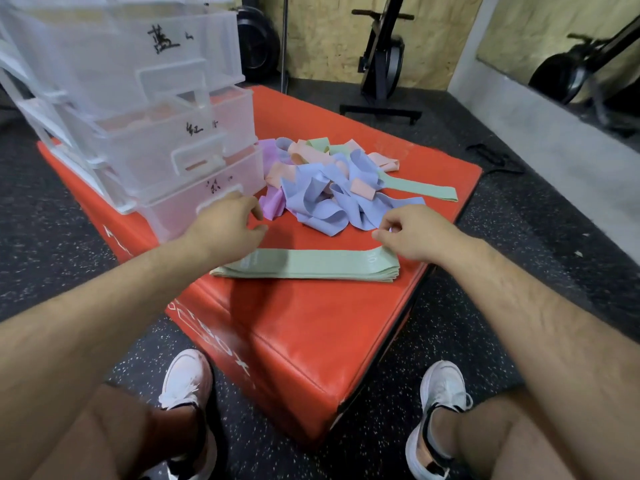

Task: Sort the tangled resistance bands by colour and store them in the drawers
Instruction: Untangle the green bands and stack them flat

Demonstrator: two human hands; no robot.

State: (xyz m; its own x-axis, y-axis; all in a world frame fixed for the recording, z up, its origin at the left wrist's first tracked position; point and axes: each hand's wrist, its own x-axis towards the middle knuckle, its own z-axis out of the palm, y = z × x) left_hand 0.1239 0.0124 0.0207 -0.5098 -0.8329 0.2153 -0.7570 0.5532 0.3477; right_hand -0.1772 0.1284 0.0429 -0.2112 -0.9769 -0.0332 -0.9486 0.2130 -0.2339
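Two hands over a green stack, tangle behind
Clear drawers (145,133) stand at the left of a red box (311,323), the lowest just beside the left hand (228,223), whose fingers are loosely curled and hold nothing. The right hand (412,230) is at the right end of the green stack (311,265), fingers curled; I cannot tell whether they pinch it. The tangle (332,188) of blue, peach, purple and green bands lies just behind both hands. Speckled black floor (485,306), exercise machine (381,57) by the wall

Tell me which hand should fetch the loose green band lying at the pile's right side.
Right. The right hand hovers just in front of that green band; the left hand sits by the bottom drawer, on the far side of the tangled pile.
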